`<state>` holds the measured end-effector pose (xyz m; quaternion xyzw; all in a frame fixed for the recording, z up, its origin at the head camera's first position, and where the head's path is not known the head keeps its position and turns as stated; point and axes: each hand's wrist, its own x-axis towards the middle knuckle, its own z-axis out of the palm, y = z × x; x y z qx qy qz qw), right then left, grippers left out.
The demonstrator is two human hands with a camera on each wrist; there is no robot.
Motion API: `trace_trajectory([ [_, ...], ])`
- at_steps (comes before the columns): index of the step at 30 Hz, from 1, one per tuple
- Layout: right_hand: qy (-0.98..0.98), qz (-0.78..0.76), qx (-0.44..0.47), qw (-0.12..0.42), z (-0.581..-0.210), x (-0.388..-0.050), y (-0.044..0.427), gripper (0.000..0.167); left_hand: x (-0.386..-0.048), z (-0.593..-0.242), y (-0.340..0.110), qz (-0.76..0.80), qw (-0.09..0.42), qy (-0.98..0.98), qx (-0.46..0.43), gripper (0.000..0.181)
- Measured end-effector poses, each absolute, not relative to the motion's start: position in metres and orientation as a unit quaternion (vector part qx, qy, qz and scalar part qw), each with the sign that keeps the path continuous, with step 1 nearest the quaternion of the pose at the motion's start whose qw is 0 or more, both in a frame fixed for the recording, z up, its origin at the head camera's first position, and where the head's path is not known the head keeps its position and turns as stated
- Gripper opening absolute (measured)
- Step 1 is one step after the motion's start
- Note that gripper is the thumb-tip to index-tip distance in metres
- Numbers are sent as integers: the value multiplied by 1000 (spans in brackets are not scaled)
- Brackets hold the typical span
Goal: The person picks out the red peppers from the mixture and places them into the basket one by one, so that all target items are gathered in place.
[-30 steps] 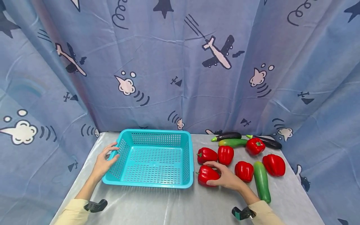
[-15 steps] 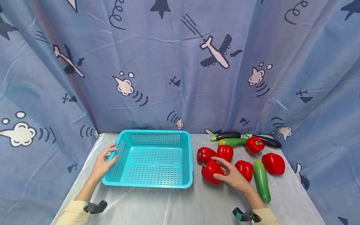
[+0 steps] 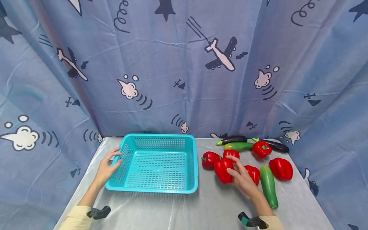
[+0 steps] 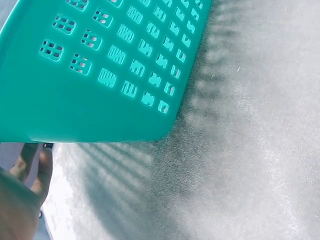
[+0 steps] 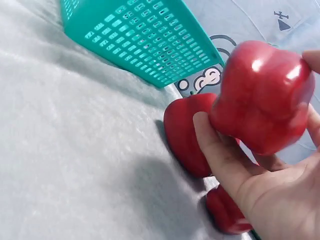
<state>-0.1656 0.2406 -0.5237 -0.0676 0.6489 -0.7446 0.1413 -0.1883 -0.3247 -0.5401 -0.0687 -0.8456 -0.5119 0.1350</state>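
Note:
In the head view the right hand (image 3: 242,180) grips a red bell pepper (image 3: 223,171), thumb on one side and fingers on the other. The right wrist view shows this pepper (image 5: 262,97) held off the cloth by the hand (image 5: 280,200), with another pepper (image 5: 187,132) just behind it. My left hand (image 3: 105,167) is at the left wall of the turquoise basket (image 3: 152,190), fingers over its rim and thumb apart from them. In the left wrist view part of the left hand (image 4: 22,200) shows beside the basket (image 4: 75,110); its contact is partly hidden.
Several red peppers (image 3: 281,169), a green cucumber (image 3: 268,187), a yellow-green one (image 3: 238,146) and two dark eggplants (image 3: 234,139) lie right of the basket on the pale cloth (image 3: 143,210). A blue patterned curtain (image 3: 161,64) hangs behind and at both sides.
The gripped pepper has risen from the cloth and moved right and back, tilting, and now covers part of the pepper behind it. The left hand and basket have stayed in place.

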Motion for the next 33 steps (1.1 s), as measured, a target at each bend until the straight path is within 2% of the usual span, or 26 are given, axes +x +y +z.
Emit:
trace_trajectory([
  [11, 711, -695, -34, 104, -515, -178, 226, 66, -172, -508, -306, -511, 142, -844, -84, 28],
  [21, 694, -711, -58, 96, -489, -196, 196, 57, -174, -509, -308, -535, 143, -828, -86, 29],
  [24, 707, -699, -69, 87, -482, -200, 185, 64, -174, -509, -309, -536, 143, -828, -88, 29],
  [29, 739, -663, -105, 61, -474, -207, 170, 86, -175, -511, -310, -520, 150, -836, -96, 28],
  [33, 738, -659, -122, 79, -469, -210, 159, 94, -176, -512, -311, -520, 151, -835, -93, 28],
])
